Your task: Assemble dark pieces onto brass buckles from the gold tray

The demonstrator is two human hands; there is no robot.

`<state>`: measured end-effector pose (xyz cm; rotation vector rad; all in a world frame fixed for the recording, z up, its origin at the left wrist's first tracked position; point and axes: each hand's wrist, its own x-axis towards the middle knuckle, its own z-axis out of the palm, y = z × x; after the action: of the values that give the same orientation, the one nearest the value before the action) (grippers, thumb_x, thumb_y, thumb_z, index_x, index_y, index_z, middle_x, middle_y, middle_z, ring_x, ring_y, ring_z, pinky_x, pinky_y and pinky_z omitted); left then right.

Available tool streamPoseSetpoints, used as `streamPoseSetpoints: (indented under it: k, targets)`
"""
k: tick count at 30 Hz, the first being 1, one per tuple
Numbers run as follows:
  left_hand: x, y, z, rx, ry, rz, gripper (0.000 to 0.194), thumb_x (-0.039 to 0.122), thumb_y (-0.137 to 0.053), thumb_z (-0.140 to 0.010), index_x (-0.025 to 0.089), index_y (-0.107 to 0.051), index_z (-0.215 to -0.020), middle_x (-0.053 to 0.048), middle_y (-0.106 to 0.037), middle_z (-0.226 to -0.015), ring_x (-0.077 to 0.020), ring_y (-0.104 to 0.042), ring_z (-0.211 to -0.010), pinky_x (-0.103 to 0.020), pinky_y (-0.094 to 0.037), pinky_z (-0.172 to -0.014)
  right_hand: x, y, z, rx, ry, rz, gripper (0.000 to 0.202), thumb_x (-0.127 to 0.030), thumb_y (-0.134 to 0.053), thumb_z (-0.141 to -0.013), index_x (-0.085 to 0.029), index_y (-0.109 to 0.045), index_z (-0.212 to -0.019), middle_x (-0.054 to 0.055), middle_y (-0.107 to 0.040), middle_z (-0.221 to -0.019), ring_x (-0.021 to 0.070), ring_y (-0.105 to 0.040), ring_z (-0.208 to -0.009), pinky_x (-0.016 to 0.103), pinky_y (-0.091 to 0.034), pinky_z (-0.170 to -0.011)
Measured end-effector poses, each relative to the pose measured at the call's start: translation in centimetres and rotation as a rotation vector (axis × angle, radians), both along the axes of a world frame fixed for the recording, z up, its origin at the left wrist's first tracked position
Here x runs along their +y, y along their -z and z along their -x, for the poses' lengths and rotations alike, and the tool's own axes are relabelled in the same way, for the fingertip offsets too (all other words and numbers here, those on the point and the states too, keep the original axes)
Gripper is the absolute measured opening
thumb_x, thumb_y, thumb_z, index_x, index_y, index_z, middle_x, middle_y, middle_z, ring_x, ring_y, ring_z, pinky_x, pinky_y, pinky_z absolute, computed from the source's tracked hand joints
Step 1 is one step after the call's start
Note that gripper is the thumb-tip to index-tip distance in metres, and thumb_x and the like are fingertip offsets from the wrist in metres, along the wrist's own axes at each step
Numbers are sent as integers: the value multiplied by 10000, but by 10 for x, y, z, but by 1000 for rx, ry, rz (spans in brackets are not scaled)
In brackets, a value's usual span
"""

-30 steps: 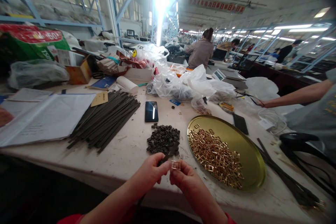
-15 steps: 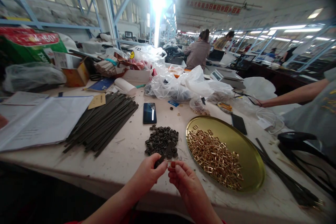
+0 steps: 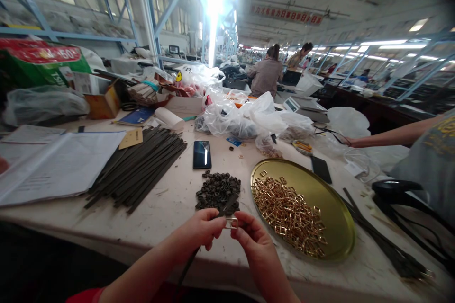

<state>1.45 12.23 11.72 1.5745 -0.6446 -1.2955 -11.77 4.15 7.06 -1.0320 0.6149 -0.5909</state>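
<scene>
A dark strap (image 3: 188, 262) is pinched in my left hand (image 3: 202, 230), its long end hanging toward the table edge. The short end of the strap pokes out past the fingers, over a heap of small dark loops (image 3: 216, 188). Between thumb and fingers, my right hand (image 3: 255, 237) grips a gold rectangular buckle (image 3: 232, 223) by its right side. The buckle meets the fingertips of the left hand; whether the strap passes through it is hidden. Close on the right, many more gold buckles (image 3: 284, 213) lie on an oval gold tray (image 3: 336, 199).
A bundle of dark straps (image 3: 142, 165) and papers (image 3: 60, 165) lie left. A phone (image 3: 202, 155) lies beyond the loops, with plastic bags (image 3: 245, 118) behind. More straps (image 3: 386, 239) and a black handheld device (image 3: 398, 187) are right, near another person's arm (image 3: 387, 136).
My right hand has turned and its fingers have spread, so the gold buckle now shows. The left hand has rolled over the strap, whose tail now hangs below it.
</scene>
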Motion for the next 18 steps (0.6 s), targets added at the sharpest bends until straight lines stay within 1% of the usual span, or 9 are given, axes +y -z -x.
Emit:
streamPoseSetpoints:
  k: [3, 5, 7, 9, 12, 15, 18]
  targets:
    - [-1, -4, 0, 148, 53, -9, 291, 416, -589, -693, 165, -446, -658, 80, -406, -530, -24, -260, -380, -173, -269, -381, 0, -4, -1, -8, 37, 60, 349, -357, -770, -593, -241, -654, -901, 10, -675, -793, 178, -609, -768, 324, -492, -741]
    - [-1, -3, 0, 239, 85, 5, 296, 421, -608, -694, 165, -457, -679, 84, -397, -524, -20, -247, -367, -172, -264, -376, -1, -5, -1, -27, 42, 104, 346, -367, -761, -606, -255, -652, -914, 8, -676, -819, 178, -611, -788, 313, -496, -734]
    - [-2, -2, 1, 301, 91, 19, 298, 419, -620, -696, 166, -463, -700, 83, -399, -534, -17, -248, -366, -169, -267, -377, -1, -5, -1, -32, 24, 128, 337, -381, -742, -632, -264, -647, -934, 11, -676, -869, 180, -609, -827, 311, -494, -753]
    - [-2, 1, 1, 299, 72, 34, 300, 412, -626, -698, 162, -460, -695, 79, -407, -547, -12, -259, -370, -166, -273, -385, -2, -4, -1, -16, -2, 127, 338, -389, -734, -643, -268, -644, -946, 12, -674, -901, 180, -605, -854, 311, -487, -776]
    - [-2, 3, 3, 243, 39, 50, 315, 418, -615, -704, 163, -436, -656, 79, -404, -539, -11, -264, -367, -167, -281, -387, -3, -2, -1, -10, -41, 102, 353, -376, -738, -644, -270, -636, -965, 1, -666, -882, 164, -598, -837, 296, -473, -777]
    - [-2, 4, 3, 226, 16, 30, 312, 417, -611, -697, 165, -432, -654, 85, -393, -526, -12, -256, -364, -163, -270, -376, -2, -1, 0, -34, -85, 76, 366, -351, -739, -646, -265, -623, -982, -4, -654, -843, 147, -589, -787, 275, -465, -736]
    - [0, 4, 2, 234, 7, 9, 310, 418, -618, -686, 163, -443, -668, 85, -395, -532, -12, -258, -368, -158, -257, -371, 0, -1, 1, -38, -121, 94, 427, -337, -730, -655, -264, -591, -1052, 11, -652, -852, 152, -585, -771, 274, -463, -695]
